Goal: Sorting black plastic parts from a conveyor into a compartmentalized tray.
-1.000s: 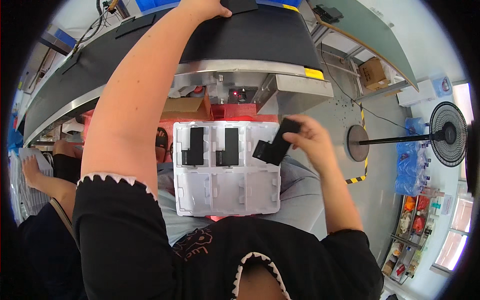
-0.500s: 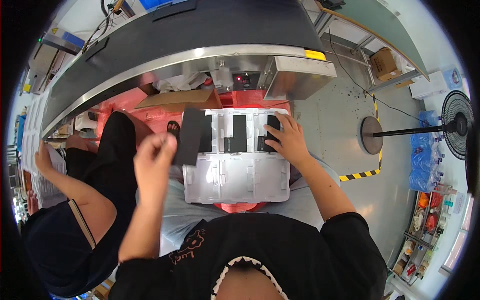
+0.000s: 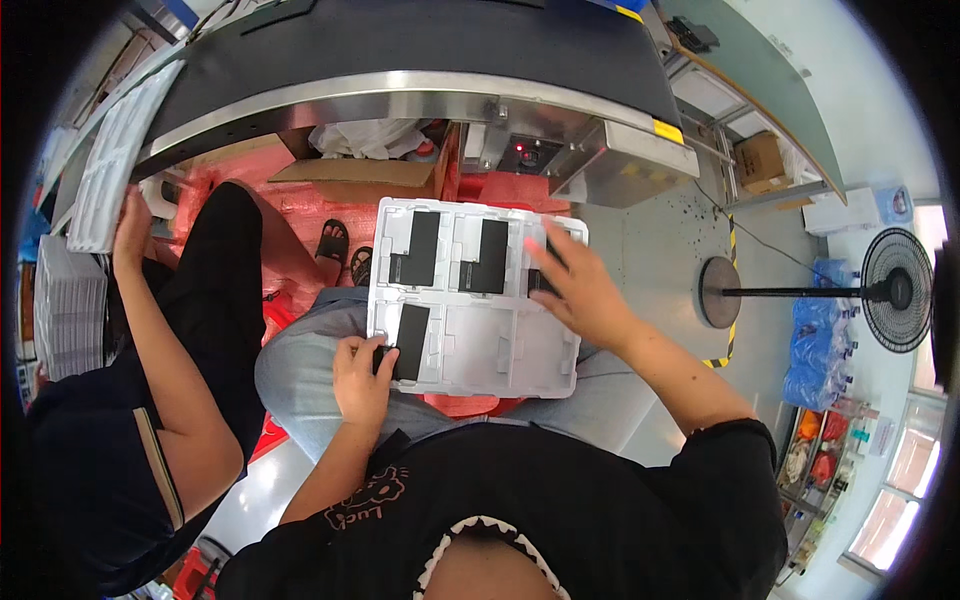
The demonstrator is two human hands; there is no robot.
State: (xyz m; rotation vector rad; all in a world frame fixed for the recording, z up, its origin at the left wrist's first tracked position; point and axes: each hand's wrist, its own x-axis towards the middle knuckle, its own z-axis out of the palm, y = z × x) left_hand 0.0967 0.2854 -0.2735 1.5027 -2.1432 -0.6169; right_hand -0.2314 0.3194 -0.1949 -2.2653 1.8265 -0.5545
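Now both hands on white tray

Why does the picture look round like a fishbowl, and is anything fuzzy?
Head view: a fisheye lens bends straight edges, so the conveyor's metal rim curves, and the corners go black. The right hand is slightly smeared at the fingertips; the left hand and the white tray look sharp. The window at right is glary.

right hand hides third black part | co-worker cut off at left edge
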